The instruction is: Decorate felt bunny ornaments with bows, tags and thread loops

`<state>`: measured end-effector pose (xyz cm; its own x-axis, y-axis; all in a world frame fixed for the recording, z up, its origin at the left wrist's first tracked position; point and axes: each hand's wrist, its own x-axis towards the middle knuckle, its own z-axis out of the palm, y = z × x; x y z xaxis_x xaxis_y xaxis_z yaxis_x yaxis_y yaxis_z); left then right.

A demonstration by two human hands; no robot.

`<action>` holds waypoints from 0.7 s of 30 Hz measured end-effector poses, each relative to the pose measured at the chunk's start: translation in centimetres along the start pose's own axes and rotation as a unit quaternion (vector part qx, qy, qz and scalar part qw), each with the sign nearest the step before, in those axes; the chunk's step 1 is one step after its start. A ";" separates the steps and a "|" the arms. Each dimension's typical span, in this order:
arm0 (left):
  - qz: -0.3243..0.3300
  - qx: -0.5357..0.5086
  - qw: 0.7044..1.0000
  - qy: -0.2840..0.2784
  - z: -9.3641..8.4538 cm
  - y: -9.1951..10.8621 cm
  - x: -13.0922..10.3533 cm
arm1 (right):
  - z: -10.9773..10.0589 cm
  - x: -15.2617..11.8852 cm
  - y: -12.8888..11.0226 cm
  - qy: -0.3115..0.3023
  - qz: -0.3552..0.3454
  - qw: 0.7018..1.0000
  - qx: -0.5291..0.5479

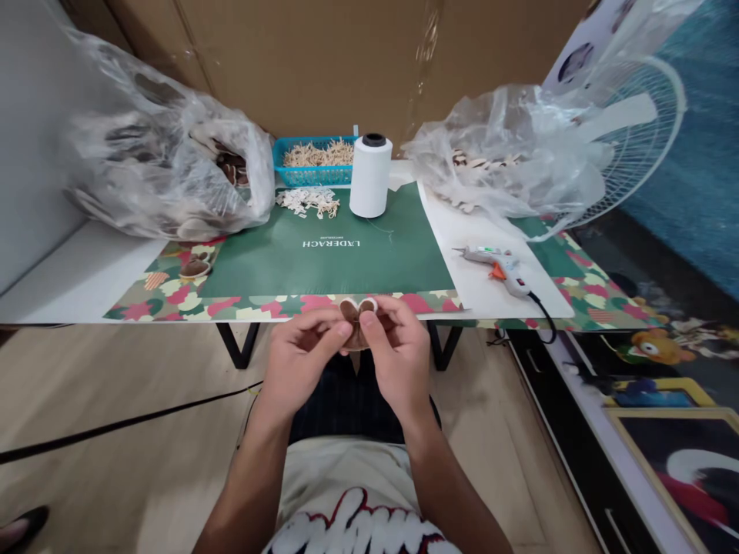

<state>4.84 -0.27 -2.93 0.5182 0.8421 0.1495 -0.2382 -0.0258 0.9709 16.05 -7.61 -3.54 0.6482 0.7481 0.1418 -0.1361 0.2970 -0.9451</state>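
Just off the table's front edge, a small brown piece with two round, white-rimmed ears is held between both hands. My left hand pinches its left side with thumb and fingers. On its right side, my right hand does the same, the thumb lying over the right ear. A similar brown piece rests on the patterned sheet at the left. The grey glue gun lies on a white sheet to the right, touched by neither hand.
A white thread cone stands behind a pile of white tags, beside a blue basket. Plastic bags flank them. A fan stands at right; a foot shows at lower left.
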 end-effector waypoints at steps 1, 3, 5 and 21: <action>-0.004 -0.001 1.000 0.006 0.1 0.0 -0.1 | 0.0 0.0 0.1 -0.008 0.002 1.000 0.000; -0.016 -0.006 1.000 0.019 0.4 0.0 -0.1 | 0.0 0.0 0.2 -0.019 0.016 1.000 -0.001; -0.020 -0.010 0.999 0.026 0.7 -0.2 -0.1 | 0.0 0.1 0.4 -0.025 0.040 0.999 -0.001; -0.033 -0.032 0.994 0.098 1.2 -1.4 -0.1 | 0.0 0.3 0.4 -0.043 0.065 0.996 0.043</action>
<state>6.06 -0.95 -4.06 0.3661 0.9297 0.0410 -0.2638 0.0614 0.9626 16.21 -7.26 -3.85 0.5549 0.8305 0.0487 -0.2806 0.2419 -0.9289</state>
